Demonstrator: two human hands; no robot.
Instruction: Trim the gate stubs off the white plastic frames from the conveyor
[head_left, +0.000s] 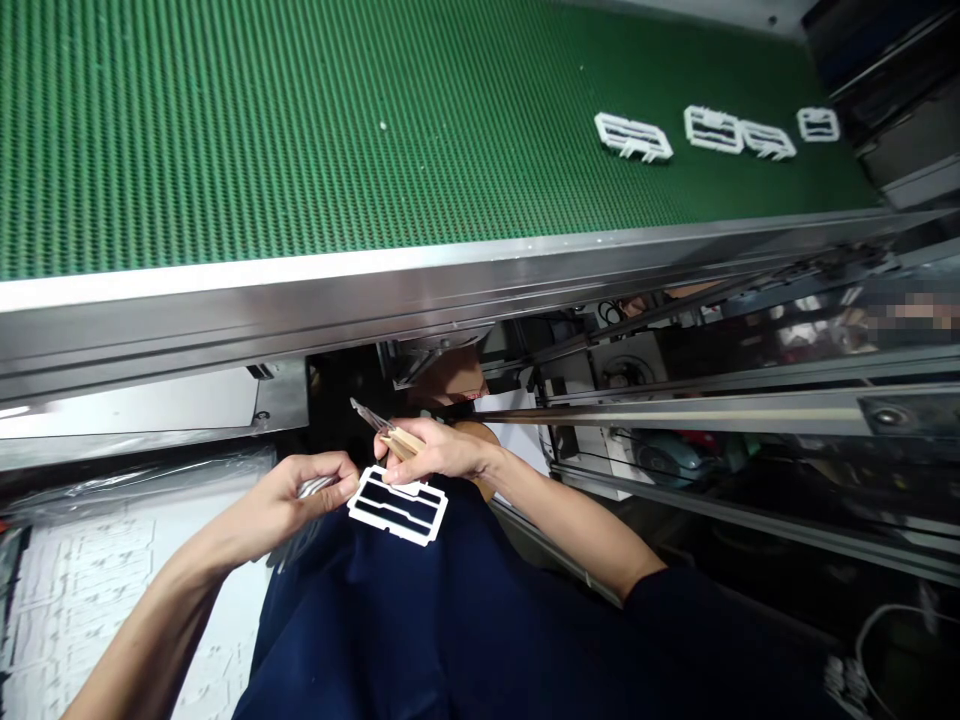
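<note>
A white plastic frame (396,512) is held in front of the dark blue clothing, below the metal edge (450,265) of the green conveyor belt (300,130). Its left end is pinched between thumb and forefinger of the left hand (311,490). In the right hand (431,450), a tan-handled tool (405,442) is gripped, its slim tip pointed up and to the left; the thumb is placed at the frame's upper edge. At the belt's far right, four similar white frames (634,140) are laid out, the middle two close together.
</note>
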